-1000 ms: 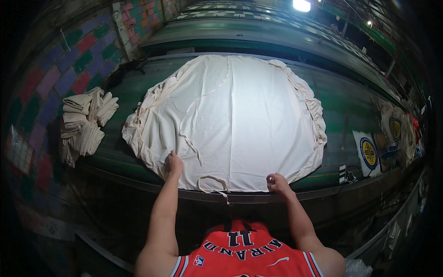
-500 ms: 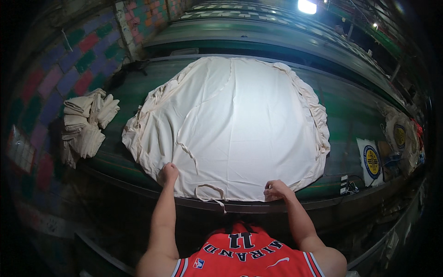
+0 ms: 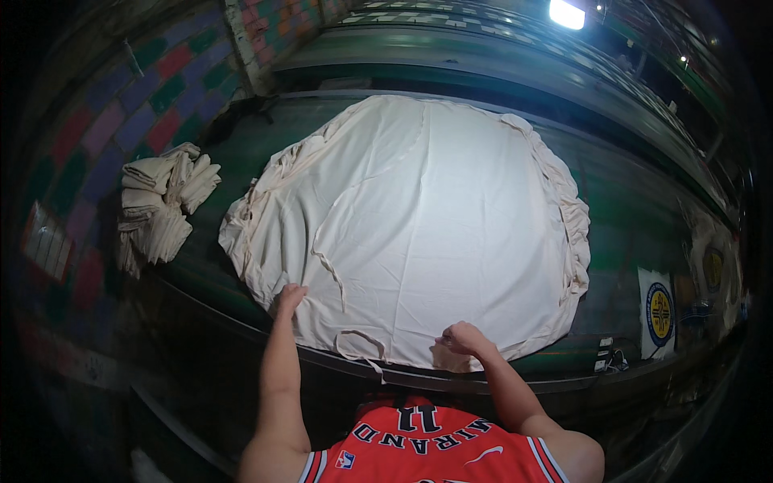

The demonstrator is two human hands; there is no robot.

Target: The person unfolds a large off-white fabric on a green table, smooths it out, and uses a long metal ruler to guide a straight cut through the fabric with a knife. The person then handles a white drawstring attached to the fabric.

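Note:
A large cream cloth (image 3: 475, 217) is spread over the green table, with gathered, ruffled edges on its left and right sides. Thin cream ties (image 3: 328, 270) lie across it, and one curls near the front edge. At the cloth's front left, my left hand (image 3: 291, 298) is closed with its fingers pinching the fabric, where creases run up from it. My right hand (image 3: 465, 338) is closed just over the front edge, right of the middle, casting a shadow on the cloth. Whatever its curled fingers may hold is hidden.
Folded cream cloths (image 3: 157, 201) are stacked at the table's left end. A white sheet with a round blue and yellow emblem (image 3: 659, 312) hangs at the right, near a small white power strip (image 3: 602, 354) with cables. More long tables (image 3: 386, 60) stretch behind.
My right hand has shifted left along the front edge and slightly inward over the cloth. My left hand stays at the same part of the cloth. The whole view has turned slightly.

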